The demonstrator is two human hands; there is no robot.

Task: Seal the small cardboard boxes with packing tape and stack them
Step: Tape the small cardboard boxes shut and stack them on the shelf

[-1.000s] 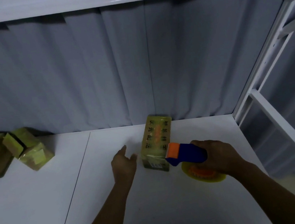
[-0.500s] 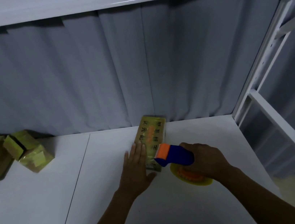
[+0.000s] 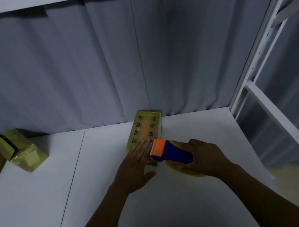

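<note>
A small yellowish cardboard box (image 3: 145, 127) with dark printed characters lies on the white table (image 3: 97, 188), its far end against the curtain. My left hand (image 3: 135, 165) rests flat on the box's near end, fingers spread. My right hand (image 3: 205, 158) grips a blue tape dispenser (image 3: 171, 151) with an orange cutter head. The cutter touches the box's near right corner. A yellow tape roll (image 3: 186, 172) shows under the right hand.
Several more yellowish boxes (image 3: 22, 154) sit piled at the far left of the table. A grey curtain (image 3: 137, 57) hangs behind. A white metal frame (image 3: 269, 96) rises along the right edge. A seam (image 3: 69, 192) runs down the tabletop.
My left hand moved from the table beside the box onto the box's near end and lies flat on it. The right hand with the dispenser shifted slightly toward the box.
</note>
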